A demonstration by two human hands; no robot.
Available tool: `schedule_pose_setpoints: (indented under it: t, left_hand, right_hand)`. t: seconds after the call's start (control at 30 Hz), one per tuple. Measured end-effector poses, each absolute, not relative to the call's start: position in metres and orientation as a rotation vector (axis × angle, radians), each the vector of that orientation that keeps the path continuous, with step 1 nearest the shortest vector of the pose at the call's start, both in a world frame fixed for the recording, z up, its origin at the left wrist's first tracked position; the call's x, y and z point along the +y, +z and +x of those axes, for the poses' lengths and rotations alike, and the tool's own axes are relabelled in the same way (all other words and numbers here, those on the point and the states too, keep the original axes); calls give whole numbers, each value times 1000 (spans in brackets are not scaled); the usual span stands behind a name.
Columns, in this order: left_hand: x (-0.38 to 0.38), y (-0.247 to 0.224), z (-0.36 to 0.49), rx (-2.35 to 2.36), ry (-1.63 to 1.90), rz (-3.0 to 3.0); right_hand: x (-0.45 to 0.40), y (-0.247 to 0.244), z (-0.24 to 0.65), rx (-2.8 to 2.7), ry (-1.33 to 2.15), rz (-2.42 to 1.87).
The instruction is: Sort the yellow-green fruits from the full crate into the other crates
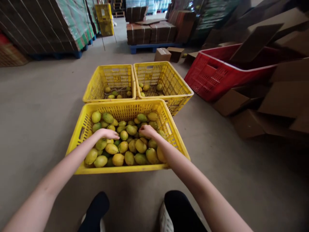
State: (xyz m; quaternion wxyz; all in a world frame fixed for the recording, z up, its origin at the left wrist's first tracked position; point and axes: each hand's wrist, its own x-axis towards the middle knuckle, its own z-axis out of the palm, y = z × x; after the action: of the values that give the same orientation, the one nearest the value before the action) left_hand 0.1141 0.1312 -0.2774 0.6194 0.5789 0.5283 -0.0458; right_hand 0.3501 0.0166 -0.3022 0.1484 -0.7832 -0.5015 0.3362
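Several green-yellow lemons [111, 149] fill the front yellow crate [130, 168], which stands on the floor before my feet. My left hand [107, 133] reaches in palm down over the left middle of the lemons, its fingers stretched out to the right and apart from any grip. At the right middle, my right hand [147, 130] is among the lemons with its fingers curled together. Whatever those fingers hold, if anything, is hidden. Between the two hands lies a yellow-green lemon [131, 130].
Behind stand a left yellow crate [109, 100] and a right yellow crate [166, 96], each with a few lemons at the bottom. A red bin [210, 75] and loose cardboard [285, 100] lie to the right. Farther back, boxes [138, 34] rest on a blue pallet [145, 48].
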Motion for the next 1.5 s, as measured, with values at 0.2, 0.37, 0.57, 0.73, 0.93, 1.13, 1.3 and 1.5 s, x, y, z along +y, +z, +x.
schedule_pose_setpoints:
  t: [0.2,0.37,0.57,0.73,0.93,1.13,1.3,1.5]
  left_hand:
    - [126,-322,80,1350,40,1240]
    - [141,-335,75,1355,59,1159]
    - [152,-343,72,1342,250,857]
    - [150,-346,75,1302,418,645]
    - [148,-347,77,1327,301,984]
    - [148,-316,74,1252,-267,1719]
    - [148,-292,71,1205,-513,1984]
    - [149,-288,70,1281,-563,2028]
  right_hand:
    - [13,-305,345,-1488,933,-2322]
    - [30,-311,340,-1542,916,-2358]
    - [67,-328,315,-1420,995,-2200]
    - [69,-334,302,-1281,1002,-2124]
    - [61,-280,326,-741,1339,-1475]
    - [52,-205,335,-270,1377,-732]
    - [49,-218,335,23,1274,-620]
    - [41,-255,339,339,1237,-713]
